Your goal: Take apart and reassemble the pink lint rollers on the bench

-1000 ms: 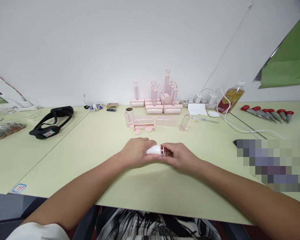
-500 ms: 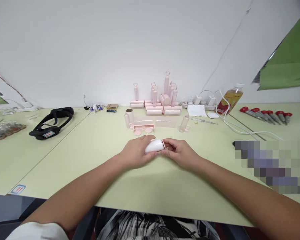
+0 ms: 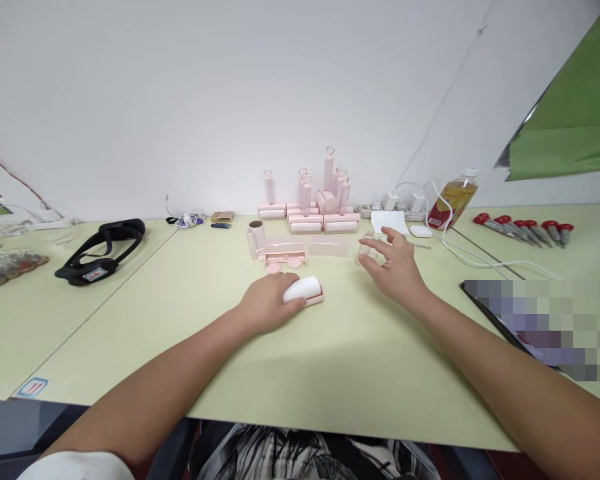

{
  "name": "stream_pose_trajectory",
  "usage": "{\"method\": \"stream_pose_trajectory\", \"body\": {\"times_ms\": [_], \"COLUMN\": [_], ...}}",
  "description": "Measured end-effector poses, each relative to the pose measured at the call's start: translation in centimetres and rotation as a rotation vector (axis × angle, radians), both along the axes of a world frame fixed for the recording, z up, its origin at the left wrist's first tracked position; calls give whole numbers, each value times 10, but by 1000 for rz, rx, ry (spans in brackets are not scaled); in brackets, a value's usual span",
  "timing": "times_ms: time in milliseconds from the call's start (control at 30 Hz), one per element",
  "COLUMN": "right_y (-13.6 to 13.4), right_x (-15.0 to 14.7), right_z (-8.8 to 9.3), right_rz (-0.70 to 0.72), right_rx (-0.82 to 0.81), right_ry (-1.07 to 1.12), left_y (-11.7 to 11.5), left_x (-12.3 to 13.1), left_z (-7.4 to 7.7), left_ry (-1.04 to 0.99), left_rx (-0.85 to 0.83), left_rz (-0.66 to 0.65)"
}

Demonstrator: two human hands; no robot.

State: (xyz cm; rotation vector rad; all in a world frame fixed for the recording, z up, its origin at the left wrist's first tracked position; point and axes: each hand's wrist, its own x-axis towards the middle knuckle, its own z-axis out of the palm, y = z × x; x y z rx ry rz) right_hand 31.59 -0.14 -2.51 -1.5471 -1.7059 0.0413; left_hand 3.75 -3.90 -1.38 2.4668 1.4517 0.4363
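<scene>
Head view: left hand (image 3: 267,301) on the roll (image 3: 304,288), right hand (image 3: 397,263) at a clear part (image 3: 363,251)

The left fingers are clamped round the smooth white roll, low over the table (image 3: 330,373) with a pink case (image 3: 316,301) along it. The right fingers are spread; contact cannot be told. A light, steady left grip should stop the round roll turning; an even pinch would suit slick plastic.

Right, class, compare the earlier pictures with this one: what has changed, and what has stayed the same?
The right hand has let go of the white roller and moved right and forward to the clear handle; contact there is unclear. The left hand still holds the roller, and the pink pieces by the wall stay put.
</scene>
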Motion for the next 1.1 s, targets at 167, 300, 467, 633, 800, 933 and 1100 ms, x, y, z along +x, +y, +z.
{"method": "stream_pose_trajectory", "body": {"times_ms": [167,300,467,633,800,933,1100], "right_y": [18,25,25,13,-6,-19,-23], "right_x": [11,14,12,-6,-25,-34,-34], "right_z": [-17,-24,-22,-21,-16,-9,-8], "right_rz": [51,97,194,409,629,691,703], "right_rx": [-227,-258,-221,-170,-68,-28,-81], "right_ry": [-80,-117,-186,-171,-170,-199,-234], "left_y": [7,9,5,4,1,-4,-3], "left_x": [-5,-6,-4,-3,7,16,-9], "left_z": [-4,-4,-1,2,6,14,56], "left_ry": [-3,-15,-40,-62,-115,-163,-510], "left_rx": [17,37,65,119,172,197,446], "left_rz": [57,61,50,13,-44,-101,-28]}}
